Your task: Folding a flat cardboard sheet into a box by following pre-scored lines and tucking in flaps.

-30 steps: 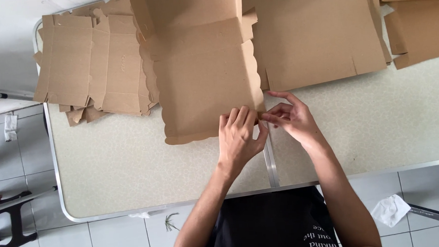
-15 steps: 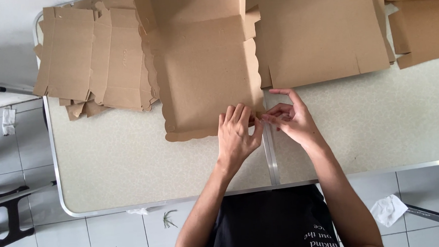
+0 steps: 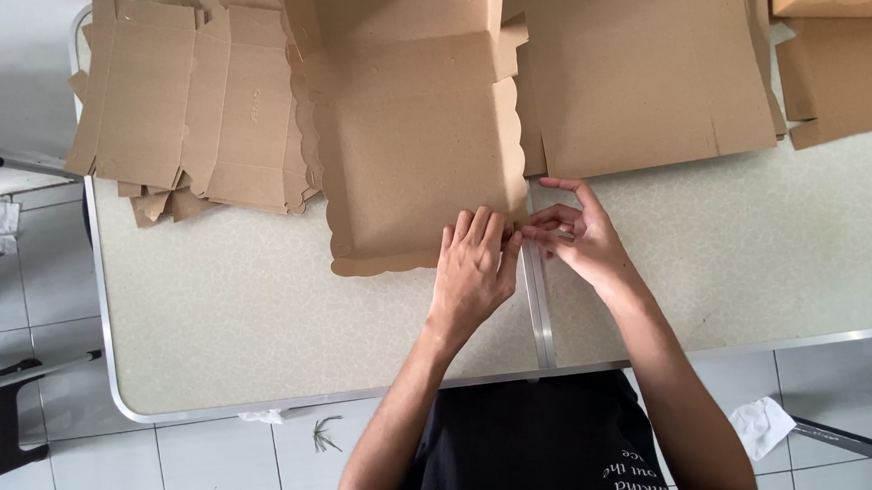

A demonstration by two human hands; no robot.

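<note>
Across a pale speckled table (image 3: 261, 324) on a white tiled floor (image 3: 60, 473), flat cardboard sheets (image 3: 190, 109) lie stacked at the far side. Nearest the person, one box blank (image 3: 412, 167) lies mostly flat, its scalloped edges barely raised, folding hardly started. Left hand (image 3: 475, 268) presses its near right corner, fingers together; right hand (image 3: 580, 239) pinches the corner flap beside it.
</note>
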